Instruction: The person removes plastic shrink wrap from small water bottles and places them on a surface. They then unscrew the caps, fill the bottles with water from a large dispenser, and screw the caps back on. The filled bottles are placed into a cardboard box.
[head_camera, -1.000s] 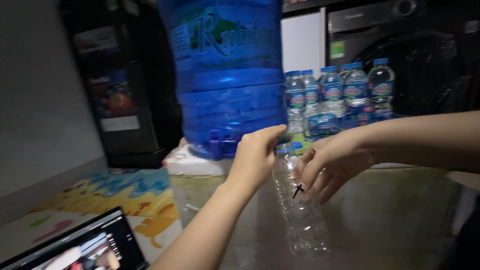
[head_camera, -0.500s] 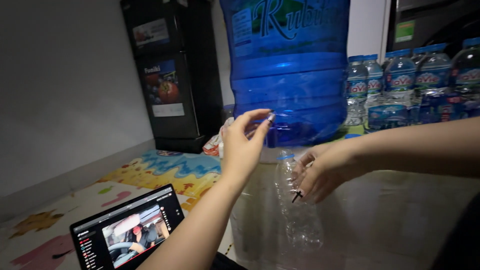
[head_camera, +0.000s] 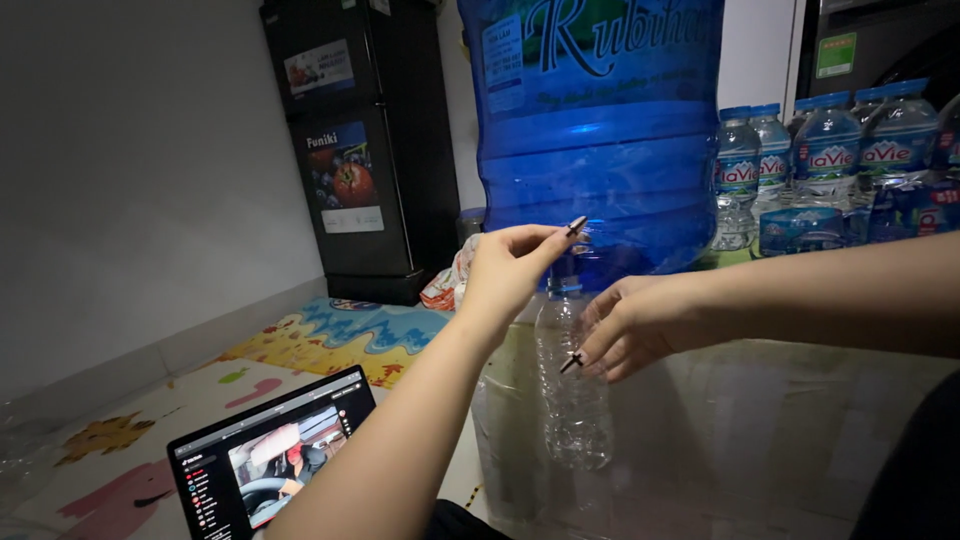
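At twelve o'clock a big blue water jug (head_camera: 600, 130) stands on the surface (head_camera: 780, 440); black fridge (head_camera: 365, 150) at ten, laptop (head_camera: 270, 455) at seven. Right hand (head_camera: 630, 325) grips the clear plastic bottle (head_camera: 572, 390) under the jug; left hand (head_camera: 510, 265) pinches at the jug's tap.

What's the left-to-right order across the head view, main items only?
Laptop → black fridge → left hand → clear bottle → right hand → pack of small water bottles.
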